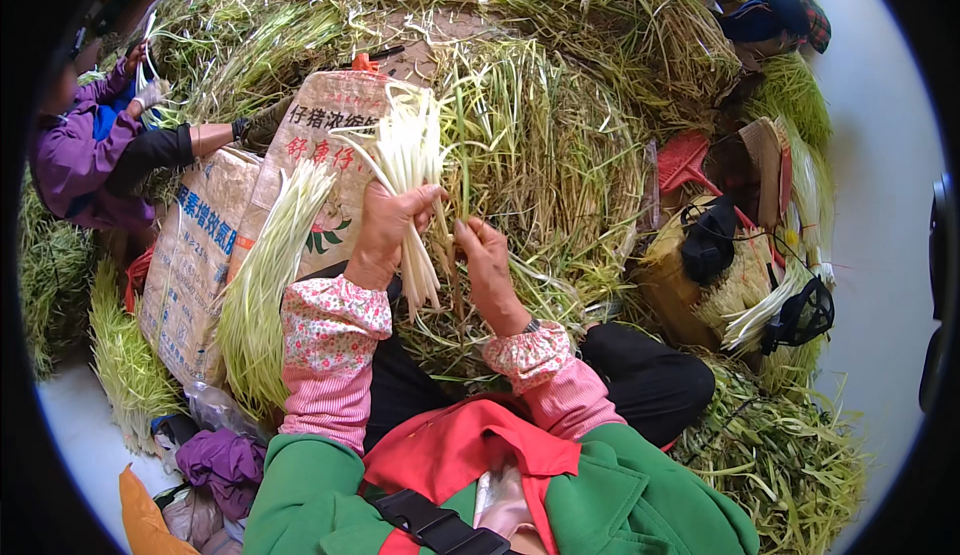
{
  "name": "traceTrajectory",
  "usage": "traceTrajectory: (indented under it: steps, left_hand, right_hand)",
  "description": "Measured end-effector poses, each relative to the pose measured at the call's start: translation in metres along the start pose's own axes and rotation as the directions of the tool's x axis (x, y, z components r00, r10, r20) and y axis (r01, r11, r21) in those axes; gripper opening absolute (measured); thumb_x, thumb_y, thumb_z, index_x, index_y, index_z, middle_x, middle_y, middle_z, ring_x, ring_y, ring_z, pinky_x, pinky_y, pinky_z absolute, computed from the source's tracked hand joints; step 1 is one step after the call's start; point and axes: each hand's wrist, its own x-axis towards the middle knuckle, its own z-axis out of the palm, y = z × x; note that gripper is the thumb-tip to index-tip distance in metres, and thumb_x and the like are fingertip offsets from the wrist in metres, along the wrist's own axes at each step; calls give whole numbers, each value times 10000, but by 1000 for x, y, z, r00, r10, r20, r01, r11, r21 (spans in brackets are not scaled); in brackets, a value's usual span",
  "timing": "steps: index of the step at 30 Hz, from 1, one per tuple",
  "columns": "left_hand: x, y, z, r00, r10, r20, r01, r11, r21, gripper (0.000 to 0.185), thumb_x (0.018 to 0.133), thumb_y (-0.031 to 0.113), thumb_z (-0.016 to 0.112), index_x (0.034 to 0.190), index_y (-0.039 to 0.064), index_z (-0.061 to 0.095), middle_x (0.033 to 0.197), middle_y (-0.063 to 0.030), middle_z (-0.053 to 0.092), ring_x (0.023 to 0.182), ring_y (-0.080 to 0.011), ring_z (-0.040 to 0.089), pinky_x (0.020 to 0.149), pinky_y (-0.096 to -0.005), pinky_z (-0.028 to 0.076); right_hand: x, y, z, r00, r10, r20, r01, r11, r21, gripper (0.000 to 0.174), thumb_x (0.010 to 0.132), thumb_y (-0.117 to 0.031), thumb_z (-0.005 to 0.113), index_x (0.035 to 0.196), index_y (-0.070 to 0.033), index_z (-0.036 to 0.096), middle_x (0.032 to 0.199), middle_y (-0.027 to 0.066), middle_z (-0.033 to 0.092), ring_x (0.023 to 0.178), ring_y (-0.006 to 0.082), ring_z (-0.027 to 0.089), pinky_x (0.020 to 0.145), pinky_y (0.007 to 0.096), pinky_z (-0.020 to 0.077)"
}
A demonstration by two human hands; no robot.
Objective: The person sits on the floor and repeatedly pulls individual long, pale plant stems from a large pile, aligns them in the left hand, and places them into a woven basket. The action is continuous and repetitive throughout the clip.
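Observation:
My left hand (394, 217) is closed around a bunch of whitish stalks (411, 139), which look like blanched garlic shoots. Their ends stick out above and below the fist. Just to its right, my right hand (486, 262) pinches a single green stalk (462, 142) between thumb and fingers. Brownish, withered leaf strands hang below that pinch. Beside my left forearm, a larger bundle of pale yellow-green stalks (274, 285) lies across a printed woven sack (330, 116). In front of both hands spreads a heap of untrimmed stalks (547, 165) with straw-coloured leaves.
At the left, a person in a purple jacket (94, 150) handles stalks. To the right lie a red plastic dustpan-like object (684, 159), a yellowish box-like object (660, 277) and black straps (799, 315). Leafy trimmings (772, 450) lie beside my right knee. Purple cloth (221, 469) and bags lie lower left.

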Motion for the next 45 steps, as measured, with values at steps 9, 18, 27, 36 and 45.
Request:
traceTrajectory:
  steps: [9,18,27,36,45]
  left_hand:
    - [3,2,-12,995,-2,-99,-26,961,-275,137,799,-51,589,930,-16,580,716,-111,643,471,-59,493,394,-177,394]
    - [11,17,-35,981,40,-190,-140,824,-549,195,809,-35,601,988,-33,524,786,-161,617,525,-77,479,442,-200,396]
    - [16,21,-52,979,86,-182,-181,774,-607,143,895,80,563,972,-38,537,669,-1,512,540,-58,450,486,-216,397]
    - [18,46,-57,996,82,40,-19,611,-791,181,931,138,551,908,-41,554,566,25,393,504,-73,357,523,-213,364]
    - [36,26,-32,995,-22,94,83,693,-716,182,927,155,562,956,-25,559,565,33,397,488,-58,373,511,-197,384]
  right_hand:
    - [-43,52,-125,897,108,428,426,41,-904,151,791,-164,561,687,-55,570,654,146,586,579,328,596,501,428,455]
    - [-112,104,-237,690,723,41,433,-366,-824,224,802,-230,545,868,-138,738,904,78,705,806,279,680,472,489,442]
    - [-128,137,-254,589,770,-245,231,-451,-862,207,763,-200,567,864,-149,740,905,85,701,832,277,673,534,478,475]
    - [-81,24,-176,910,378,173,214,-71,-974,217,768,-124,607,970,-47,592,926,146,601,820,352,597,721,416,488]
    - [-45,9,-67,916,130,379,-147,989,15,482,991,-410,365,1018,9,600,784,50,603,725,152,579,693,294,472]
